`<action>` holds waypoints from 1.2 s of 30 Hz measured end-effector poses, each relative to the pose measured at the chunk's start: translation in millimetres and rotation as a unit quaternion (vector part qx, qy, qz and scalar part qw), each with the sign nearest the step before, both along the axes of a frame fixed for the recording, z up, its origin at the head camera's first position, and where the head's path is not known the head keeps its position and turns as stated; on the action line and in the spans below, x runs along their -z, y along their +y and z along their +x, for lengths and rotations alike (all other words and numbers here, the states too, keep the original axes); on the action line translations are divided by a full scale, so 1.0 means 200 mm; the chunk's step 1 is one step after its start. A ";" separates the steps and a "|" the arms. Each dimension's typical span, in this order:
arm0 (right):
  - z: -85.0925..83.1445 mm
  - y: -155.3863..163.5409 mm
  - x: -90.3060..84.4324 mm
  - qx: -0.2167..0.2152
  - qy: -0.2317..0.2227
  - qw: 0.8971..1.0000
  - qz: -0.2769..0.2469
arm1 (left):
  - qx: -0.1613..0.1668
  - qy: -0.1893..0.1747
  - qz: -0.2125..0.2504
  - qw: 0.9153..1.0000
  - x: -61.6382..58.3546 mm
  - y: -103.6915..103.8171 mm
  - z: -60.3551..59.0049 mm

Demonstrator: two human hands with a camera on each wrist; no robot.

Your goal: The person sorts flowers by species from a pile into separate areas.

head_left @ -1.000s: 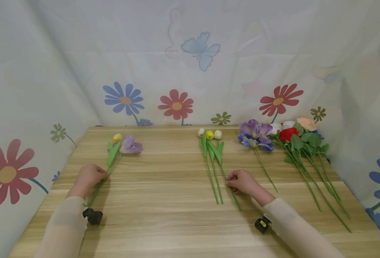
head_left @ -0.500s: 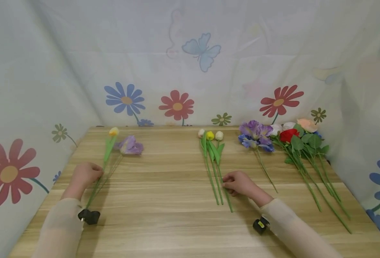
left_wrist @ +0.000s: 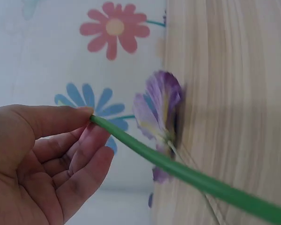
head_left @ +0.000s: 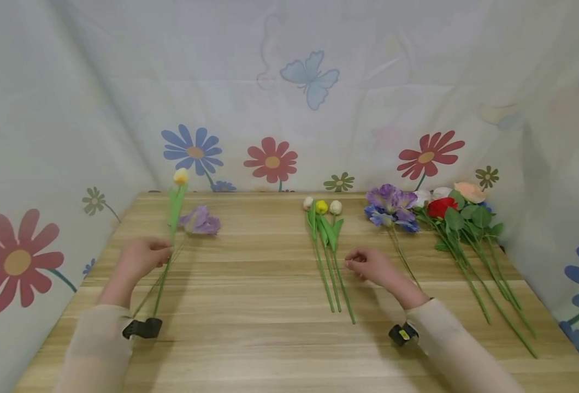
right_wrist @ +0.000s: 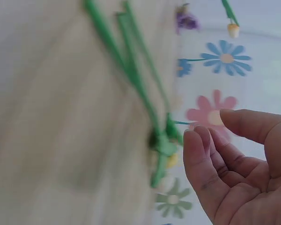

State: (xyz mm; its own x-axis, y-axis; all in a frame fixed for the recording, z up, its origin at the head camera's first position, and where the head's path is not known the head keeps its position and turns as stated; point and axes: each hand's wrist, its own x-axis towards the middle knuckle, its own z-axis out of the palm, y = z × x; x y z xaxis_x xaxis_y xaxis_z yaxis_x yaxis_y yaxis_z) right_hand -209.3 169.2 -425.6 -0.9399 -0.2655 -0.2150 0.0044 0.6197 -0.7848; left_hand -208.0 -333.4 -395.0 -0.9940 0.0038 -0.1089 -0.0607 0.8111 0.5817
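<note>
My left hand (head_left: 144,257) pinches the green stem (left_wrist: 178,171) of a yellow tulip (head_left: 181,176) and holds it tilted up off the wooden table (head_left: 250,338). A purple flower (head_left: 201,221) lies on the table just right of that stem and shows behind it in the left wrist view (left_wrist: 159,108). Three tulips (head_left: 322,207) lie side by side at the centre, stems (head_left: 331,273) toward me. My right hand (head_left: 370,265) hovers just right of those stems with fingers (right_wrist: 201,154) loosely curled and nothing in them.
A bunch of purple and blue flowers (head_left: 390,204) lies at the back right. Beside it lie roses in red (head_left: 439,206), white and peach with long leafy stems (head_left: 486,284). Flower-printed fabric walls (head_left: 270,109) close in the table on three sides.
My left hand has raised the yellow tulip from the table to a steep tilt. My right hand slid the third tulip stem against the other two, then let go and lifted away.
</note>
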 end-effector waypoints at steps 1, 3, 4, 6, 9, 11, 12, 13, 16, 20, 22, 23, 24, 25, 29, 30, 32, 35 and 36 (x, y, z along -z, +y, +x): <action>0.00 0.00 -0.02 0.003 0.004 1.000 -0.005 | 0.001 0.000 0.008 1.000 -0.01 0.02 0.00; -0.01 -0.01 -0.06 0.006 0.015 1.000 -0.014 | 0.004 0.000 0.025 1.000 -0.03 0.07 0.01; -0.01 -0.02 -0.07 0.006 0.022 1.000 -0.020 | 0.007 0.001 0.033 0.999 -0.03 0.10 0.02; -0.01 -0.03 -0.11 0.011 0.035 0.999 -0.032 | 0.012 0.004 0.045 0.999 -0.04 0.15 0.02; 0.00 -0.05 -0.15 0.010 0.051 0.997 -0.049 | 0.022 0.017 0.054 0.998 -0.06 0.23 0.03; 0.00 -0.08 -0.17 0.014 0.058 0.996 -0.060 | 0.028 0.028 0.051 0.998 -0.07 0.28 0.04; 0.00 -0.09 -0.17 0.013 0.063 0.996 -0.064 | 0.030 0.032 0.050 0.998 -0.07 0.30 0.04; 0.00 -0.10 -0.18 0.011 0.067 0.995 -0.068 | 0.032 0.037 0.048 0.998 -0.08 0.32 0.04; 0.01 -0.14 -0.17 0.010 0.081 0.994 -0.076 | 0.034 0.051 0.048 0.997 -0.10 0.39 0.04; 0.01 -0.20 -0.16 0.011 0.074 0.993 -0.092 | 0.033 0.061 0.070 0.995 -0.11 0.47 0.03; 0.01 -0.24 -0.15 0.010 0.068 0.993 -0.101 | 0.036 0.063 0.089 0.993 -0.11 0.52 0.02; 0.01 -0.25 -0.14 0.008 0.065 0.992 -0.107 | 0.037 0.063 0.101 0.992 -0.11 0.54 0.01; 0.01 -0.27 -0.13 0.004 0.063 0.992 -0.113 | 0.039 0.063 0.114 0.991 -0.11 0.56 0.01; 0.00 -0.29 -0.13 0.001 0.062 0.991 -0.120 | 0.042 0.061 0.127 0.989 -0.11 0.59 0.00; 0.01 -0.36 -0.10 -0.008 0.053 0.988 -0.145 | 0.049 0.060 0.165 0.983 -0.10 0.68 -0.01; 0.01 -0.37 -0.10 -0.010 0.052 0.987 -0.151 | 0.050 0.060 0.171 0.982 -0.09 0.70 -0.01; 0.01 -0.41 -0.10 -0.010 0.048 0.986 -0.160 | 0.052 0.060 0.182 0.980 -0.08 0.74 -0.02; 0.02 -0.46 -0.09 -0.016 0.051 0.984 -0.168 | 0.052 0.064 0.198 0.977 -0.07 0.81 -0.03; 0.03 -0.48 -0.08 -0.020 0.049 0.984 -0.170 | 0.054 0.063 0.207 0.975 -0.06 0.83 -0.03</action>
State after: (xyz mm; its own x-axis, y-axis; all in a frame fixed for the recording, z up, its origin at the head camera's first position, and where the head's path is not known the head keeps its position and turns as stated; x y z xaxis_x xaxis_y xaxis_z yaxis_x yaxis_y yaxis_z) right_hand -204.2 74.1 -409.3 -0.9393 -0.3427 -0.0161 -0.1004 0.3195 -0.9423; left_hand -214.6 -167.2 -382.2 -0.9909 0.1261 0.0468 0.1046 0.5036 0.8576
